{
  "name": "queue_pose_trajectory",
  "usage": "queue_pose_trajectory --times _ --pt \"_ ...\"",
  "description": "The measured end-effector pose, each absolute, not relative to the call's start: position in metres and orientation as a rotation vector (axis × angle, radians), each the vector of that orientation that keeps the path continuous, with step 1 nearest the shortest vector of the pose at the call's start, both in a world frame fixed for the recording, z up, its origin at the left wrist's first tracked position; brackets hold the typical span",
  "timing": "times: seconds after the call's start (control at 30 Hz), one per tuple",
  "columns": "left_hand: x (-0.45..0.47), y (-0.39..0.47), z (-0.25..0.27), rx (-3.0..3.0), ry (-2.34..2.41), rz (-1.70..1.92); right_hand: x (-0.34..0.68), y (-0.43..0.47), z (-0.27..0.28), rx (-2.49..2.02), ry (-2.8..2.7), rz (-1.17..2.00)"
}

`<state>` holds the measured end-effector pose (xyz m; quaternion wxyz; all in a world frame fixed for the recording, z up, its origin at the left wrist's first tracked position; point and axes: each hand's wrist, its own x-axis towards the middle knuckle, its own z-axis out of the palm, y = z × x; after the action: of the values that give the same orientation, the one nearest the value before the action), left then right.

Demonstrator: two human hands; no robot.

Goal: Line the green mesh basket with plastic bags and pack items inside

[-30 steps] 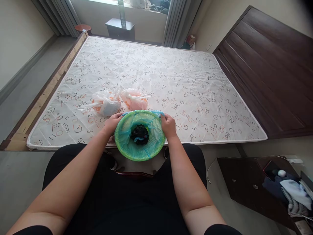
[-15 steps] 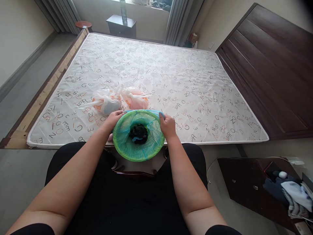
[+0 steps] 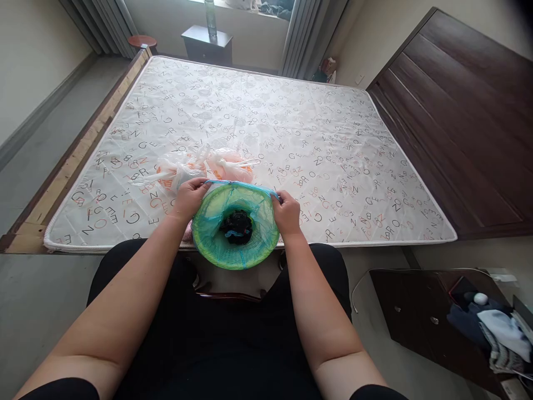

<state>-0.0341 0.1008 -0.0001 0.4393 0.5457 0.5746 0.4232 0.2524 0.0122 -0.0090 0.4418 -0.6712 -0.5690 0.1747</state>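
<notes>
**Liner edge lifted at far rim of green bin**

Left hand pinches the blue liner at the far-left part of the rim; fingers closed on the film. Right hand pinches the same liner edge at the far-right part of the rim. Between the two hands the liner edge is drawn taut in a straight line and stands raised off the far rim of the green bin. On the near side the liner lies folded over the rim.

The bin sits at the near edge of the bed, just in front of the person's lap, its mouth facing the camera. A dark bundle lies at the bottom, inside the liner.

Judgement on handling: the film looks thin, so an even pull from both hands should spare it; a one-sided tug could tear it or tip the bin. The near rim would need freeing as well.

Beyond the hands, two tied plastic bags rest on the mattress, touching each other, just past the bin. A dark headboard runs along the right edge of the bed.
</notes>
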Motion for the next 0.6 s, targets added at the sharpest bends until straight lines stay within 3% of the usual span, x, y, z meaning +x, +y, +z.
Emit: queue_pose_trajectory --times 0.6 --pt "-0.054 0.093 0.006 1.487 1.453 0.884 0.265 0.013 -0.017 -1.571 -1.502 0.499"
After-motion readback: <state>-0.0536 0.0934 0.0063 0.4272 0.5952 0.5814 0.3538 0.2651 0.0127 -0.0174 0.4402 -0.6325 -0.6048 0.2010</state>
